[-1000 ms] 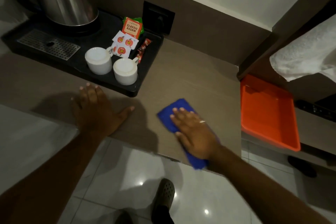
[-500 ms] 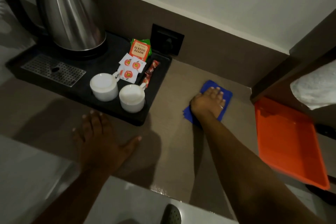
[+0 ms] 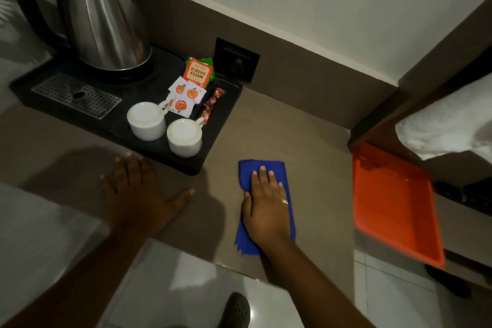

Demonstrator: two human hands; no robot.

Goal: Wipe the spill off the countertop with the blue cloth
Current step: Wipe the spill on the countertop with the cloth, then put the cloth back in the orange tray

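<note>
On the counter: the blue cloth [image 3: 262,168] lies flat on the brown counter [image 3: 314,141], between the black tray [image 3: 218,141] and the orange tray [image 3: 394,205], near the front edge.
Right hand [image 3: 266,205]: palm down on the cloth, fingers spread and straight; its grip is open, pressing rather than pinching, and it covers the cloth's middle and near part.
Left hand [image 3: 141,192]: flat on the bare counter just in front of the black tray, grip open and holding nothing, seemingly bracing the body.
Spill: no wet patch can be made out on the counter in this dim light; it may sit under the cloth.
Neighbours: two white cups [image 3: 183,136], sachets and a steel kettle [image 3: 103,21] stand on the black tray, well clear of the cloth.
Step in hand: the wiping stroke itself, by my reading, with the cloth under pressure.
Next move calls for: steady downward pressure while sliding the cloth over the open stretch of counter, stopping short of the front edge, where the cloth's near corner already lies close.
</note>
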